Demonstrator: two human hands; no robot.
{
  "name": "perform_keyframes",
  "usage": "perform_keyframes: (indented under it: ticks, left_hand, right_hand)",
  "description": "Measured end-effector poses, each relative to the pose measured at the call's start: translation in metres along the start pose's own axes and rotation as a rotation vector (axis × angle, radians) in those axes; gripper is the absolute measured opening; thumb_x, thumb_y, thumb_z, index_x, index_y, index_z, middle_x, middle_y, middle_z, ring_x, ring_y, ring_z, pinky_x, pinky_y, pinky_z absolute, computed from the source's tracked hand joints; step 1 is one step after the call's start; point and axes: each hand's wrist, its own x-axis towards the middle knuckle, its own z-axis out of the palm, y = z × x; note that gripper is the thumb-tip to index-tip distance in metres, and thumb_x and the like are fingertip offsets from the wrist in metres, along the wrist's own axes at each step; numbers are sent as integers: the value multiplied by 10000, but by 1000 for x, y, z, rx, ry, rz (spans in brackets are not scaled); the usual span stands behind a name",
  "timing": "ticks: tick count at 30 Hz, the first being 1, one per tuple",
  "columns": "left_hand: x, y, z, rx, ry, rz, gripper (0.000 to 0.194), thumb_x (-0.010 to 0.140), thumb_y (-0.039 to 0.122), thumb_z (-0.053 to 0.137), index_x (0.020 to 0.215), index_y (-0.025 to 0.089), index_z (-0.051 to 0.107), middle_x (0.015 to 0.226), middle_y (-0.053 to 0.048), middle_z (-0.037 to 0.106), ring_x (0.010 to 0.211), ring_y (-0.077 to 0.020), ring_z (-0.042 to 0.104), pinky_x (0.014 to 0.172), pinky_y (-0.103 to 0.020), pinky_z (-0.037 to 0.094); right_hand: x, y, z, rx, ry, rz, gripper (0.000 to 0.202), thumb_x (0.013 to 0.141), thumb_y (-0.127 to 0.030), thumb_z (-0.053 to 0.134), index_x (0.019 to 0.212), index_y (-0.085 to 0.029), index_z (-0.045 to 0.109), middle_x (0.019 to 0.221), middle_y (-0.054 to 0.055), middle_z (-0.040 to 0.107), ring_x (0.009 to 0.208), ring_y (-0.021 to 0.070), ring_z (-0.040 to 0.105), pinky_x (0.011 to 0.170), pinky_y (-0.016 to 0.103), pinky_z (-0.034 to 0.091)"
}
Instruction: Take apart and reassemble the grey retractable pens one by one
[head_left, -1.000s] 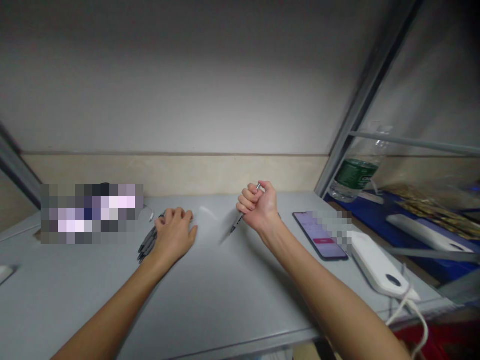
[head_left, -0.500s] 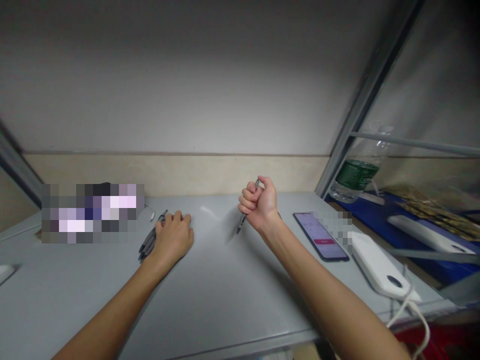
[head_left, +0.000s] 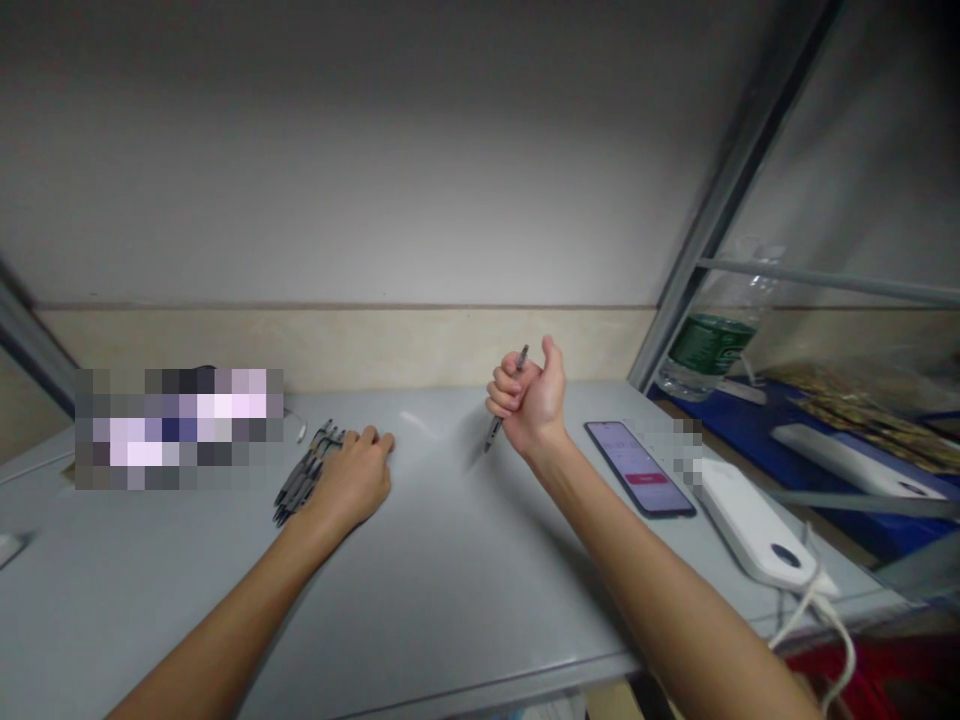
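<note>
My right hand [head_left: 534, 400] is raised above the grey desk, its fingers wrapped round a pen [head_left: 493, 434]. The thumb sticks up, apart from the pen's upper end, and the dark tip points down to the left. On the left, several dark pens [head_left: 298, 484] lie side by side in a slanted row. Resting palm down at the right edge of that row, my left hand [head_left: 354, 474] has its fingers slightly spread and bent. It covers part of the row, and what lies under the palm is hidden.
A phone [head_left: 637, 468] with a lit screen lies right of my right forearm. Beside it sits a white device [head_left: 757, 530] with a cable. A clear bottle [head_left: 709, 345] stands by the metal rail [head_left: 825, 280]. Blurred-out items [head_left: 180, 425] occupy the desk's back left.
My right thumb has lifted off the pen's top end, and that hand has shifted slightly right and up. My left hand has slid a little right, uncovering more of the pens.
</note>
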Motion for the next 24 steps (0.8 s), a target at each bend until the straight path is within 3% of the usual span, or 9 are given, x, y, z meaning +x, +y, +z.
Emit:
perform_keyframes:
  ticks: [2,5,7,9,12,15,20,24]
  left_hand:
    - [-1,0,1,3,2,21,335,790,97,404,1051,160,603,1033,-123,578,954,-250,526,849,-375,395]
    - [-3,-1,3,-12,24,47,391,771,46,387,1079,169,594,1029,-121,577,963,-243,522,853,-359,399]
    - [-3,0,4,-34,36,56,426,754,14,377,1091,180,579,1018,-115,577,955,-231,527,852,-348,401]
    - [-3,1,4,-52,43,58,441,739,-2,373,1091,184,563,1003,-111,579,937,-222,538,847,-342,404]
    - [-3,2,3,-51,51,58,417,735,7,375,1075,171,550,971,-113,591,916,-227,552,834,-344,409]
    - [-3,4,1,-25,52,47,360,755,49,388,1059,151,552,956,-124,602,910,-245,563,832,-365,408]
    - [-5,3,1,-1,12,-31,274,790,101,399,1010,131,558,944,-141,615,886,-253,590,792,-369,420]
    - [-5,2,1,-3,17,-29,251,805,98,387,992,127,551,927,-136,622,851,-241,607,756,-350,431]
  right_hand:
    - [6,-9,-8,-209,68,-163,379,816,-541,345,676,-205,449,454,-96,249,326,66,206,327,178,177]
    - [17,-26,-33,-806,185,-410,210,801,-319,432,913,-191,554,538,-51,437,399,95,415,395,193,320]
    - [23,-36,-56,-1348,221,-381,276,818,-255,408,1002,-156,588,650,20,581,504,134,550,507,232,416]
    - [25,-40,-79,-1862,228,-189,301,848,-228,384,998,-133,626,848,105,665,691,176,644,653,257,454]
    - [24,-33,-107,-2007,269,-15,248,795,-169,492,915,-62,681,900,220,679,894,282,652,754,308,452]
    - [21,-19,-122,-2081,317,128,253,781,-158,535,932,-24,688,938,288,662,917,327,649,747,340,467]
    - [18,-12,-125,-2152,340,210,303,804,-180,533,1050,-59,663,1051,285,633,977,332,630,765,372,480]
    - [16,-14,-123,-2168,348,227,310,822,-242,525,1030,-67,674,1039,277,637,954,343,631,747,403,485]
